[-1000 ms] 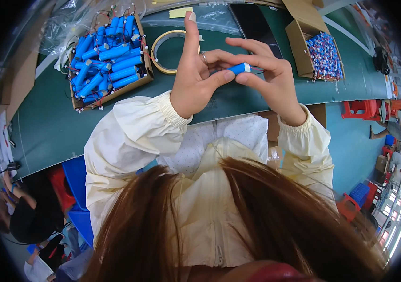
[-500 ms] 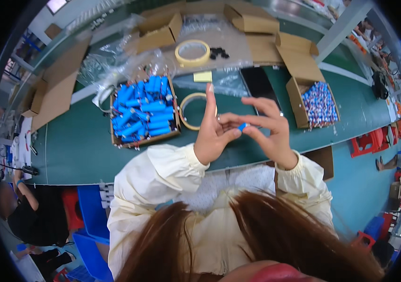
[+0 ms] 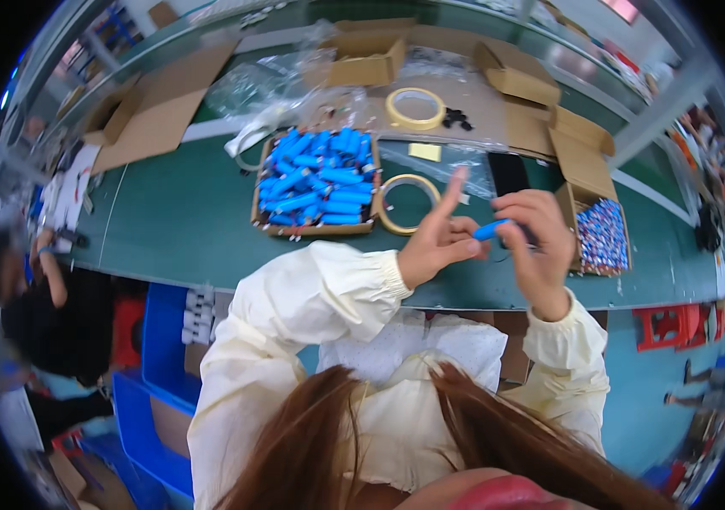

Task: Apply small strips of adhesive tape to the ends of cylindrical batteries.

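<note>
Cylinder (image 3: pixel 490 229) with a blue cover was held above the green table (image 3: pixel 184 204), its left end pinched between the thumb and curled fingers of the left hand (image 3: pixel 440 248), and its right end clamped by the thumb and bent fingers of the right hand (image 3: pixel 541 242). It seemed light enough for fingertips and rather stiff, though the smooth cover was perhaps slightly slippery and the ends probably more delicate than the body. Therefore, the safest place to hold it appeared to be around the middle, with gentle pressure.
</note>
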### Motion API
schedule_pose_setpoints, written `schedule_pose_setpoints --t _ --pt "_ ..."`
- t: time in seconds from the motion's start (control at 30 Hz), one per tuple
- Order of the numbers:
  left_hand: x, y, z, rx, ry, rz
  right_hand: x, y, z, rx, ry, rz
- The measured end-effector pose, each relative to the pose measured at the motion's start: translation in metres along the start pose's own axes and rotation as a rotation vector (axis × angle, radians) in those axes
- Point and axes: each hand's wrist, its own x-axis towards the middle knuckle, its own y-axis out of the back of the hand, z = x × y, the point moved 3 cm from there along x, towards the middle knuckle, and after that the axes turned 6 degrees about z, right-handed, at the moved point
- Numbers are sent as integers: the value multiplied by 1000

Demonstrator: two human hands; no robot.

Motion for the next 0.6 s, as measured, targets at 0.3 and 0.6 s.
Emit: schedule_pose_setpoints --t 0.3,0.6 --pt "-6 -6 -4 210 116 -292 75 -31 -27 201 -10 -205" --pt "-1 0 -13 213 226 -239 107 -134 0 436 -208 -487"
